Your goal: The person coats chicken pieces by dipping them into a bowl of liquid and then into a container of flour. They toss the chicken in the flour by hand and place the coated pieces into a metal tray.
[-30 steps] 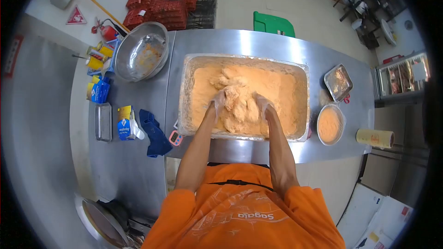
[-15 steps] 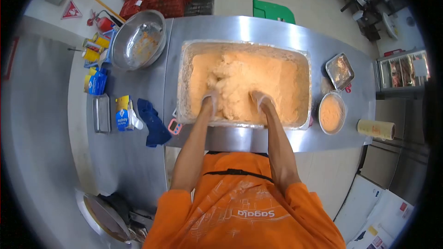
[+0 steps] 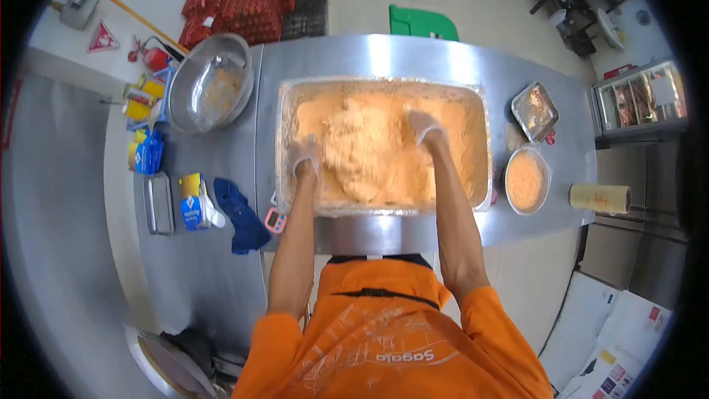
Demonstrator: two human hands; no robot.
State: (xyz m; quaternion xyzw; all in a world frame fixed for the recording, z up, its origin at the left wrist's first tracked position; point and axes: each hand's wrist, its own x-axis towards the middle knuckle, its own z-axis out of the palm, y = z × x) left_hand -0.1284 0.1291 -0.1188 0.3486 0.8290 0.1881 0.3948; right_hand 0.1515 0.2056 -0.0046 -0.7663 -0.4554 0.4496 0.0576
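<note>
A large metal pan (image 3: 484, 155) holds orange-tinted flour (image 3: 461, 122) with a heap of lumpy, flour-coated pieces (image 3: 358, 151) in its middle, smeared by motion. My left hand (image 3: 304, 157), in a clear plastic glove, is at the left side of the pan beside the heap; its fingers are blurred and partly lost against the flour. My right hand (image 3: 425, 129), also gloved, is over the flour right of the heap, with fingers stretched towards the far side and nothing visibly gripped. The kind of the coated pieces is hidden by the flour.
On the steel table, a big metal bowl (image 3: 240, 100) stands left of the pan, near a blue cloth (image 3: 240, 216) and a timer (image 3: 275, 220). To the right are a bowl of orange mix (image 3: 526, 183), a small metal tray (image 3: 535, 111) and a film roll (image 3: 600, 198).
My hands have moved apart and away from me: the left to the left, the right farther up the pan. The heap between them has shifted and blurred. The view has tilted slightly.
</note>
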